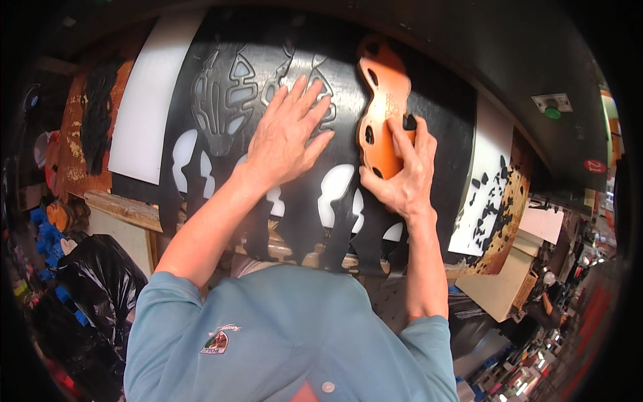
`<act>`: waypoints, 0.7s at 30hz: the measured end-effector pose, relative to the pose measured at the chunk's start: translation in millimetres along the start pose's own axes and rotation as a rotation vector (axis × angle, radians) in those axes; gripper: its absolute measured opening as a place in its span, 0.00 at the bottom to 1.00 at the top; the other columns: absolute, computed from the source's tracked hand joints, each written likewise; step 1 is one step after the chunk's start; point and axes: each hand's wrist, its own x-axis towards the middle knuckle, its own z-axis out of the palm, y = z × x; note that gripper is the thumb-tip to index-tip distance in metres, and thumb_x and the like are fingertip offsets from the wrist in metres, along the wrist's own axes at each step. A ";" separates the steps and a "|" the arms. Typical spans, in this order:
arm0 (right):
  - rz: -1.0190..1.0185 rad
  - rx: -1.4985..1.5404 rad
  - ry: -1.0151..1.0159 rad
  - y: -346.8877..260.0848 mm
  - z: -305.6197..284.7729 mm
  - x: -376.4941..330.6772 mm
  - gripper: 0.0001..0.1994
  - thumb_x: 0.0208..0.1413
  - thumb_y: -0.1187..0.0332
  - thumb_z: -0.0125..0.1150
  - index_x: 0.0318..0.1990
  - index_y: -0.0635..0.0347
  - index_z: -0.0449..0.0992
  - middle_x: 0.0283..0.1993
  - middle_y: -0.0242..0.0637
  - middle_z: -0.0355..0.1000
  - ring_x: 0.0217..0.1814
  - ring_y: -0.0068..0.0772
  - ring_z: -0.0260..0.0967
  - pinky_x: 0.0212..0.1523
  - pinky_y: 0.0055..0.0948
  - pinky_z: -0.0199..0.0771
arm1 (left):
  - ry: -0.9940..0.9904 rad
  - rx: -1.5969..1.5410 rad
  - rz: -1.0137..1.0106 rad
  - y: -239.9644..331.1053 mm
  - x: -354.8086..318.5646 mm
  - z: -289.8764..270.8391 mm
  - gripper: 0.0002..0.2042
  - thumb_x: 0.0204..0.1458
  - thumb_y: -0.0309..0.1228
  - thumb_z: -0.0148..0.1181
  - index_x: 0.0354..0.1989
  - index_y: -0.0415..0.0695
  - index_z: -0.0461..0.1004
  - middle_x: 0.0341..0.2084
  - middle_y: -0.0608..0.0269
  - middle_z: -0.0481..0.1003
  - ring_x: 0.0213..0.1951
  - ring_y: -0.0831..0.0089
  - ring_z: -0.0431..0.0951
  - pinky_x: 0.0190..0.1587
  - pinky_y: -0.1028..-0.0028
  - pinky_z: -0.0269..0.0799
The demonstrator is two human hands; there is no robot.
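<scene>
Orange cutting die (383, 107) lies on the black sheet (442, 127) at upper centre-right of the frame, and should be nested tight beside the outlines already cut. Right hand (400, 175) clasps the die's lower edge, fingers curled, die extending above the grip. Left hand (288, 137), fingers spread flat, presses the sheet left of it.
</scene>
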 end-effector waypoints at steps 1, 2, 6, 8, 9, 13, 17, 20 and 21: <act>-0.012 0.021 0.004 1.0 -0.5 0.6 0.44 0.32 0.61 0.80 0.66 0.58 0.79 0.71 0.62 0.63 0.64 0.62 0.66 0.66 0.51 0.73 | -0.008 -0.003 -0.007 0.5 0.4 -1.6 0.31 0.62 0.37 0.69 0.73 0.42 0.70 0.75 0.46 0.66 0.78 0.44 0.61 0.79 0.46 0.54; -0.021 0.032 -0.005 2.1 -0.8 1.3 0.45 0.30 0.61 0.80 0.66 0.58 0.78 0.71 0.62 0.63 0.64 0.62 0.66 0.66 0.52 0.72 | -0.015 -0.004 -0.009 1.0 1.0 -2.8 0.31 0.62 0.36 0.70 0.72 0.42 0.71 0.75 0.46 0.66 0.78 0.44 0.61 0.79 0.46 0.54; -0.065 0.032 -0.035 4.4 -2.6 1.8 0.46 0.30 0.61 0.80 0.67 0.59 0.77 0.71 0.66 0.61 0.64 0.66 0.65 0.64 0.55 0.73 | -0.018 -0.022 -0.008 2.1 1.5 -2.5 0.30 0.61 0.36 0.70 0.72 0.42 0.71 0.75 0.47 0.67 0.78 0.43 0.60 0.79 0.46 0.54; -0.080 0.038 -0.031 4.3 -2.7 2.2 0.46 0.30 0.61 0.80 0.67 0.58 0.77 0.71 0.64 0.61 0.64 0.66 0.64 0.63 0.55 0.74 | -0.002 -0.025 0.000 1.0 1.7 -1.6 0.30 0.61 0.35 0.70 0.72 0.42 0.71 0.75 0.47 0.67 0.78 0.43 0.61 0.79 0.46 0.54; -0.078 0.042 -0.035 4.4 -2.4 3.0 0.46 0.30 0.61 0.80 0.67 0.57 0.77 0.71 0.63 0.61 0.64 0.66 0.64 0.63 0.55 0.74 | -0.007 -0.040 -0.002 0.3 1.7 -1.2 0.30 0.61 0.35 0.70 0.71 0.42 0.71 0.75 0.47 0.67 0.78 0.43 0.61 0.79 0.46 0.54; -0.029 0.042 -0.091 6.9 -5.1 6.4 0.50 0.32 0.61 0.84 0.72 0.57 0.74 0.77 0.59 0.60 0.69 0.60 0.65 0.69 0.48 0.72 | 0.015 -0.037 0.009 -2.0 0.4 -0.5 0.29 0.61 0.34 0.70 0.71 0.41 0.72 0.74 0.47 0.68 0.78 0.44 0.61 0.79 0.46 0.54; 0.048 0.213 -0.045 12.0 -15.8 -4.5 0.54 0.41 0.52 0.88 0.76 0.60 0.68 0.81 0.55 0.57 0.81 0.55 0.59 0.76 0.48 0.65 | 0.060 -0.051 0.013 -4.4 -1.7 2.1 0.28 0.61 0.34 0.70 0.70 0.43 0.73 0.74 0.47 0.68 0.78 0.44 0.61 0.80 0.47 0.53; 0.114 0.267 -0.007 12.8 -19.7 -33.0 0.60 0.39 0.54 0.89 0.81 0.59 0.60 0.82 0.55 0.56 0.83 0.54 0.56 0.79 0.47 0.61 | 0.137 -0.207 -0.008 -8.7 -3.3 0.3 0.21 0.63 0.27 0.68 0.64 0.40 0.79 0.71 0.48 0.73 0.76 0.47 0.66 0.77 0.52 0.60; 0.106 0.254 0.006 11.9 -15.0 -43.4 0.60 0.38 0.57 0.89 0.80 0.61 0.59 0.81 0.64 0.54 0.79 0.65 0.58 0.77 0.54 0.63 | 0.189 -0.357 -0.028 -9.4 -3.9 -2.2 0.19 0.63 0.25 0.67 0.62 0.39 0.80 0.69 0.48 0.74 0.75 0.49 0.69 0.76 0.54 0.63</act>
